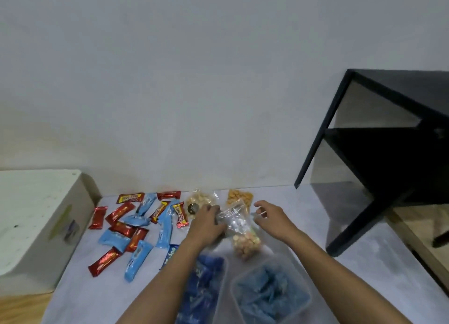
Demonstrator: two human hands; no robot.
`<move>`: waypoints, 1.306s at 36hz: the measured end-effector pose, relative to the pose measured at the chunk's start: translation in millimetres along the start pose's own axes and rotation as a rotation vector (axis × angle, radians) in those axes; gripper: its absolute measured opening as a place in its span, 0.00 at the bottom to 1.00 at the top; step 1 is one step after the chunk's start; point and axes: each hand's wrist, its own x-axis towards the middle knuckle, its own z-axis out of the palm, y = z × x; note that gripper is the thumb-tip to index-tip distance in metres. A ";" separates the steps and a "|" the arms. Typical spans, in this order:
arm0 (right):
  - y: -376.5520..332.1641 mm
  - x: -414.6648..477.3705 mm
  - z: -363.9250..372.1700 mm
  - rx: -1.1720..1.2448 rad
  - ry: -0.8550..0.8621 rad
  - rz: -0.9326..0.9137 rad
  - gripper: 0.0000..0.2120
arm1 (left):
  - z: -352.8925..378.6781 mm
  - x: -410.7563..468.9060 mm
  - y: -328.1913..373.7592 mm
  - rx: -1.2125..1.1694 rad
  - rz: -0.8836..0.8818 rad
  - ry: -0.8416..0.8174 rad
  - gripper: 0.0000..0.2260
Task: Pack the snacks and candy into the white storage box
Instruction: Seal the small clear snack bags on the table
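Now, far left sits a white box (36,216), lid on, off the cloth (80,297) and well apart from everything else. Whether it is the storage box I cannot say, since two clear tubs (269,292) near the camera already hold blue packets. Next come red bars (120,213) and blue bars (136,260), scattered flat across the cloth, likely spread out so each can be picked singly. Mid-table, the left hand (206,224) closes on the twisted neck of a clear bag (243,236) of round biscuits, a grip that should keep the load hanging low. Two more bags (239,197) lie by the wall. The right hand (272,218) hovers beside it, fingers spread and loose, holding nothing, probably ready to steady the bag.
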 end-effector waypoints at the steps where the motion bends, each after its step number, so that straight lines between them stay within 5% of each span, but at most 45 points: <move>1: 0.1 8.6 4.2 0.000 -0.002 0.006 0.19 | 1.8 7.5 -4.6 0.005 0.000 -0.007 0.24; 8: 3.0 55.5 27.1 -0.011 -0.007 0.029 0.20 | 16.6 40.1 -25.3 -0.038 -0.008 -0.017 0.21; 14: 6.8 77.6 38.8 0.016 -0.072 0.049 0.24 | 26.1 52.9 -32.3 -0.146 -0.028 -0.046 0.08; 21: 12.8 87.4 27.5 0.048 -0.065 0.014 0.04 | 20.8 56.7 -28.1 -0.256 -0.020 -0.061 0.04; 29: 2.6 76.2 -29.0 0.158 -0.207 -0.073 0.05 | -3.9 54.2 -5.3 -0.525 0.029 -0.028 0.03; 47: -62.5 45.6 -117.8 0.490 0.186 -0.335 0.07 | -86.0 59.1 84.4 -0.671 0.297 0.393 0.03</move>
